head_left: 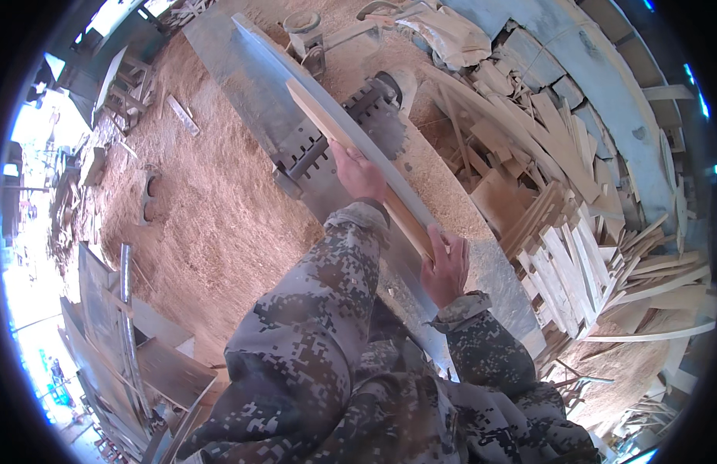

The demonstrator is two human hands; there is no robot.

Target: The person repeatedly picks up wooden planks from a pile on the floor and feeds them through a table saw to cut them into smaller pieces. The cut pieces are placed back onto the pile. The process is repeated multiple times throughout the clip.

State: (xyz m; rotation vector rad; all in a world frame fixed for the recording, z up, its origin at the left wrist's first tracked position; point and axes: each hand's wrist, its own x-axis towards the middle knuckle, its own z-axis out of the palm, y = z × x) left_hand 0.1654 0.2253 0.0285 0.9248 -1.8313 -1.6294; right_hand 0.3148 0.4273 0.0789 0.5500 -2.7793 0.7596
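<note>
A long, narrow wooden strip (316, 113) lies along the metal fence (397, 174) of a jointer planer. My left hand (360, 172) is closed over the strip around its middle, just beside the toothed slot (303, 161) in the machine's table. Nearer to me, my right hand (445, 267) grips the strip's rear end, with its fingers reaching toward the fence. The flat steel table (235, 85) runs from far left to near right under the strip. Both forearms are in camouflage sleeves, and part of the strip is hidden behind my hands.
Sawdust (204, 193) covers the floor to the left. Wood offcuts (563, 259) are heaped on the right, beside a pale curved ledge (606, 85). A dark toothed part (378, 104) sits behind the fence. Boards and panels (115, 317) lean at the lower left.
</note>
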